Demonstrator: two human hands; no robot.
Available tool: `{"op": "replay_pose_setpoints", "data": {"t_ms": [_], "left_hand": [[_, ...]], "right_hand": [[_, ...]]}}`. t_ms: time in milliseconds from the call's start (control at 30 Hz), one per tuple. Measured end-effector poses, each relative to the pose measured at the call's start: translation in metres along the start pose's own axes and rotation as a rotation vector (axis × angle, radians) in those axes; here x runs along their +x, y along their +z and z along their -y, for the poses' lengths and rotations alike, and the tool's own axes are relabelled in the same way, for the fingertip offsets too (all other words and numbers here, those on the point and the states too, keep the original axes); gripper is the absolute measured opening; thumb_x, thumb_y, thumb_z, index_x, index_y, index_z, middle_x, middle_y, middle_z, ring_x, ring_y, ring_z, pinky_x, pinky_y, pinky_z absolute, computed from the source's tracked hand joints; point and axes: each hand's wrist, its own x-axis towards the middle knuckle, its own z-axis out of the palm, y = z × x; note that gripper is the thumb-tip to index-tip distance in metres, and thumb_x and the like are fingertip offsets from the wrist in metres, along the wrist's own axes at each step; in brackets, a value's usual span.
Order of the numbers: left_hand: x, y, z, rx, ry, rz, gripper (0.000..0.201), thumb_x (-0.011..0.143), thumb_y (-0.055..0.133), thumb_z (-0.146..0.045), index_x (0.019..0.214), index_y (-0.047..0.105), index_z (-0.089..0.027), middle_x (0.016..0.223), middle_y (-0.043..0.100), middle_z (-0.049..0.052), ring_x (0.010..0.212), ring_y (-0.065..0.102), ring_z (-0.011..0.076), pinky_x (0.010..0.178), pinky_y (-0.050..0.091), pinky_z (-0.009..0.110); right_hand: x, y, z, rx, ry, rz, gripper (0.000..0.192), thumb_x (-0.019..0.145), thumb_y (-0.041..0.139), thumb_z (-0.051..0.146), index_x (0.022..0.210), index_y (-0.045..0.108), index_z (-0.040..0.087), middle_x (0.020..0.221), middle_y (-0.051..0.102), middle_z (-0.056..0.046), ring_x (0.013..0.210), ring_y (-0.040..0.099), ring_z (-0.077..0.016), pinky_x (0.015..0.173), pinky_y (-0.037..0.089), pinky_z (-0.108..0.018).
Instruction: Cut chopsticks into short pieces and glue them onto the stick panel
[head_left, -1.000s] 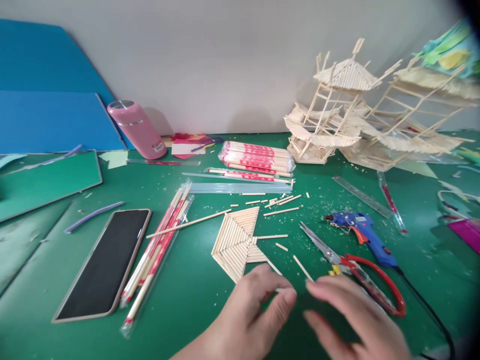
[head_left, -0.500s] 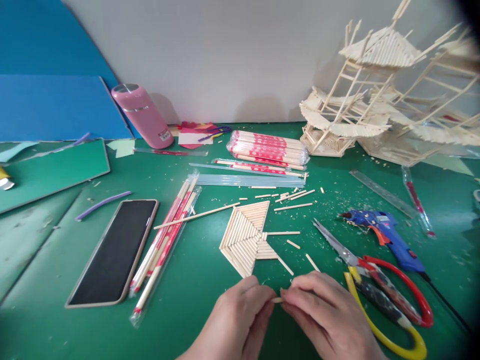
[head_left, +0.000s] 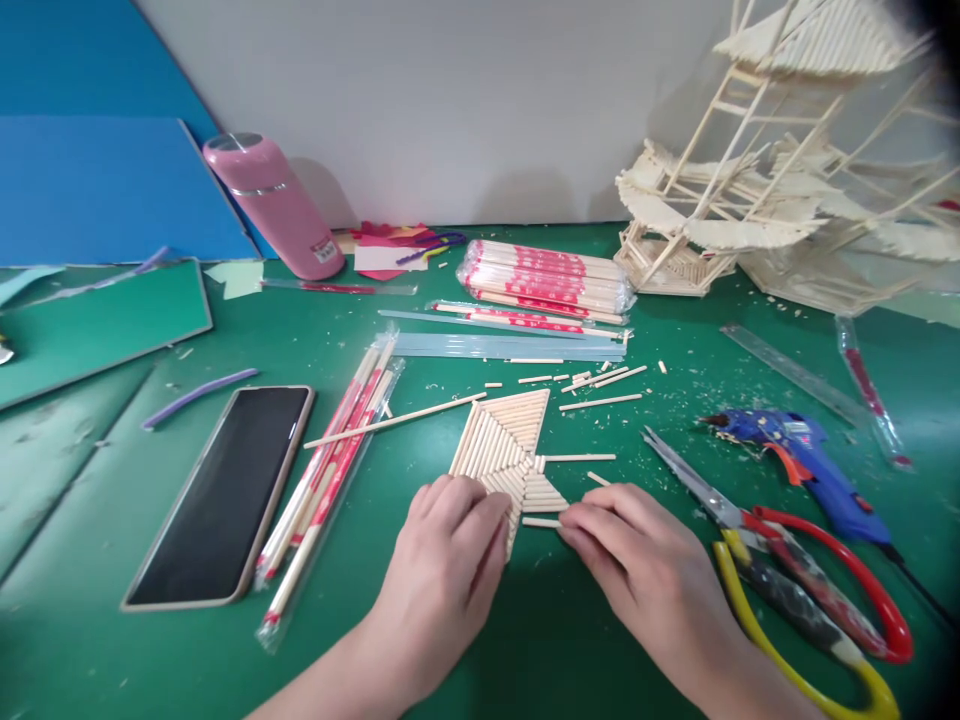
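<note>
Your right hand (head_left: 652, 570) pinches a short stick piece (head_left: 541, 522) between thumb and fingertips, closed on its right end, so the piece projects leftward from the grip with its long axis running roughly side to side across the green mat (head_left: 112, 560). The stick panel (head_left: 501, 450) lies just beyond and to the left of that grip: a flat fan of glued sticks, with a short stepped row at its near right edge, directly ahead of the free end of the held piece. The piece lies parallel to that stepped row and just beside it on the near side; contact between the two cannot be confirmed from this view. Your left hand (head_left: 450, 570) rests palm down with fingers curled onto the near left corner of the panel, pressing it and gripping nothing. Of the two, your right hand is nearer the open slot at the row's near side; your left covers the panel's opposite edge. To the right of your right hand, well clear of the piece, lie the scissors (head_left: 787, 560) and, further off, the blue glue gun (head_left: 802, 455)
</note>
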Motion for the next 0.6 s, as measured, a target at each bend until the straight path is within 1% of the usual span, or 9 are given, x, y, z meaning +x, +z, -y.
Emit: {"op": "replay_pose_setpoints", "data": {"t_ms": [133,400,600], "left_hand": [[-0.002,0.005,0.002,-0.005,-0.007,0.016,0.017,0.085,0.041,-0.014,0.093,0.056,-0.017,0.082,0.052,0.007,0.075,0.046,0.0196,0.065,0.037,0.035],[0.001,0.007,0.001,0.047,0.009,0.036,0.016,0.085,0.042,-0.017,0.091,0.057,-0.019,0.078,0.053,0.004,0.072,0.045,0.0190,0.061,0.032,0.033],[0.005,0.015,-0.004,0.120,-0.012,0.001,0.011,0.082,0.048,-0.022,0.084,0.057,-0.019,0.076,0.054,0.003,0.069,0.047,0.0188,0.061,0.030,0.033]], "right_hand": [[0.000,0.006,0.000,-0.011,-0.003,-0.018,0.010,0.083,0.051,0.016,0.087,0.060,0.020,0.081,0.057,-0.002,0.073,0.053,-0.0130,0.067,0.043,-0.027],[0.000,0.009,-0.002,-0.018,0.013,-0.016,0.010,0.083,0.051,0.016,0.087,0.059,0.021,0.079,0.057,-0.002,0.071,0.053,-0.0129,0.063,0.042,-0.026],[0.002,0.011,-0.004,0.027,0.027,-0.038,0.007,0.083,0.053,0.016,0.086,0.057,0.020,0.078,0.057,-0.001,0.071,0.055,-0.0116,0.063,0.044,-0.024]]}}
